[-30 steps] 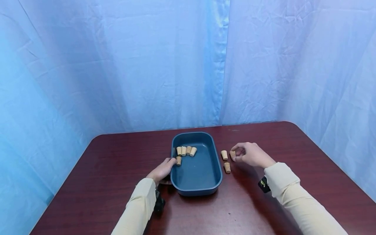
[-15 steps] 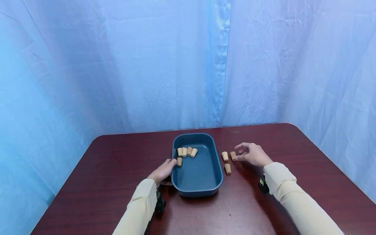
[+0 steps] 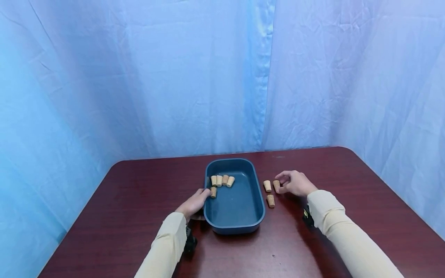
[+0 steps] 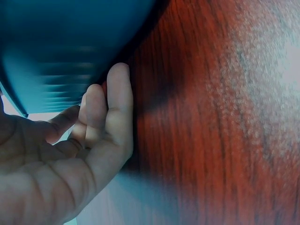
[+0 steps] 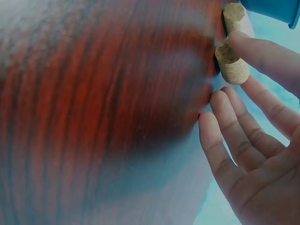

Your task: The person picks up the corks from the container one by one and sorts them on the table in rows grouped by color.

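Note:
My left hand (image 3: 194, 202) grips the left side of a dark blue rectangular tray (image 3: 234, 228), the thumb over the rim. In the left wrist view, its curled fingers (image 4: 96, 105) lie low against the tray's outer wall. A cork stopper (image 3: 213, 193) lies inside, right by the left thumb. Right of the tray, my right hand (image 3: 295, 183) pinches another cork stopper (image 3: 276, 185) by its two ends, at the table surface. In the right wrist view, the thumb and index finger touch that cork (image 5: 234, 70), while the other fingers hang loosely bent.
Several more corks (image 3: 219, 181) lie in a row in the tray's far left part. Two corks, one pale (image 3: 267, 186) and one browner (image 3: 270, 201), lie between the tray and my right hand. The dark red wooden table (image 3: 139, 224) backs onto a light blue curtain (image 3: 191, 77).
My right thumb and index finger stood spread a little from the cork half a second ago and have come back onto it. My left hand keeps its grip on the tray.

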### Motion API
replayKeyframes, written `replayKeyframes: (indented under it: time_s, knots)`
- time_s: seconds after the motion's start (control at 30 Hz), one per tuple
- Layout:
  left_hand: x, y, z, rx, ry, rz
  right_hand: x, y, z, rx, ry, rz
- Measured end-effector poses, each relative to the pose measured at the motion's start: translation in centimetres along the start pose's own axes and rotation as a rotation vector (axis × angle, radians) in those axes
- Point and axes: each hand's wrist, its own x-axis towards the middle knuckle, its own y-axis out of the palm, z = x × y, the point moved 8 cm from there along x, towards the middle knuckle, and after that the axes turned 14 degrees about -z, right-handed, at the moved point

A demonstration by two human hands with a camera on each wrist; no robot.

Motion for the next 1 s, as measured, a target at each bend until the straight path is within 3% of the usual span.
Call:
replayKeyframes:
  time_s: [0.33, 0.8, 1.0]
  knots:
    - [0.0, 0.1, 0.0, 0.003, 0.004, 0.001, -0.6, -0.1, -0.1, -0.05, -0.02, 0.004]
    - [-0.1, 0.0, -0.1, 0.006, -0.001, -0.009, -3.4, -0.3, 1.2, -0.065, -0.114, 0.034]
    - [-0.2, 0.0, -0.1, 0.009, 0.001, -0.01, -4.3, -0.2, 1.3, -0.071, -0.113, 0.025]
